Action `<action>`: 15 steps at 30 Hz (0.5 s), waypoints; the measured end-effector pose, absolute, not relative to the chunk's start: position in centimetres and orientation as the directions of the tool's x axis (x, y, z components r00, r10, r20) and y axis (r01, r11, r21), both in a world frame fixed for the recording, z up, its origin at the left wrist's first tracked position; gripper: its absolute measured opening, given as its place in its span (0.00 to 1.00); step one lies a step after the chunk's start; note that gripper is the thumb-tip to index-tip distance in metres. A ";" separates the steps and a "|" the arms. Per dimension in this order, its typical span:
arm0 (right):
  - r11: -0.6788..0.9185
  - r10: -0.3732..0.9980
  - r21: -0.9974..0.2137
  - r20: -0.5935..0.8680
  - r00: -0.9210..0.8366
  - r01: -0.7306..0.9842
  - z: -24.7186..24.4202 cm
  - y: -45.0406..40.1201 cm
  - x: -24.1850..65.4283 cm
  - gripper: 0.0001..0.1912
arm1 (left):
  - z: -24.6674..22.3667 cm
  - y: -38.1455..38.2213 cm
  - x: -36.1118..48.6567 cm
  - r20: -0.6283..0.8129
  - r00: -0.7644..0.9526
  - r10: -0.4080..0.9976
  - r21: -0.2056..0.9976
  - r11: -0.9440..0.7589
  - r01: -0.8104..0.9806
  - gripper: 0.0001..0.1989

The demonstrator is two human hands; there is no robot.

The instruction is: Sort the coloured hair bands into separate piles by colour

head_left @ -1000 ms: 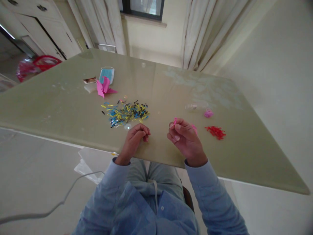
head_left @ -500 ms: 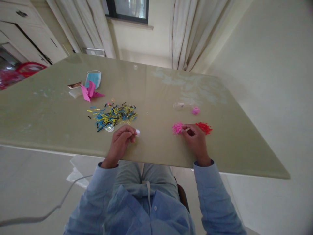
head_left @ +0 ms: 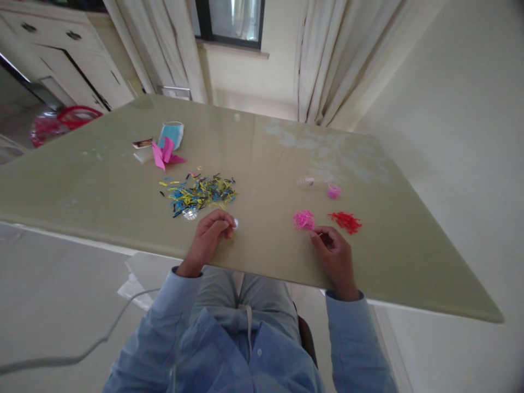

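Pale curtains hang behind a glossy table. The left hand pinches a small white object tightly, near mixed blue, yellow and black pieces. The right hand curls at the near edge of the pink pile, fingertips nearly together (whether they grip anything, I cannot tell); red pieces lie just beyond.

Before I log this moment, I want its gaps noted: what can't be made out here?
Head view, throughout:
White piece: partly covered by the left hand; full shape unclear.
Right hand, beside the pink pile: its own curl hides what, if anything, it holds.
Mixed-colour pile: pieces overlap, too small to count.
Window: upper part cut off by the picture's top edge.
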State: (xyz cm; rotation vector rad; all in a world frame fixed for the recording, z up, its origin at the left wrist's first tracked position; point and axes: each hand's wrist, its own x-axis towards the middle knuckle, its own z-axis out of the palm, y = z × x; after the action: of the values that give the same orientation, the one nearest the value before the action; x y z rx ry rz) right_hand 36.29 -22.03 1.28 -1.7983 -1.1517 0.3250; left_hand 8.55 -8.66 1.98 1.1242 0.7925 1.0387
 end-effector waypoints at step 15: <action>-0.137 0.889 -0.727 0.209 0.407 0.672 2.0 -22.2 36.3 0.30 | 2.3 -6.9 6.8 0.084 0.342 0.936 0.996 -0.076 -0.037 0.10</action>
State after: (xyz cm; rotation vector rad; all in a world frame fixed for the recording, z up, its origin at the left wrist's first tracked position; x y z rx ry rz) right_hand 36.32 -22.21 1.97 -1.8817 -1.3372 0.3507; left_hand 6.75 -6.86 2.32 1.3962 0.8906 1.0135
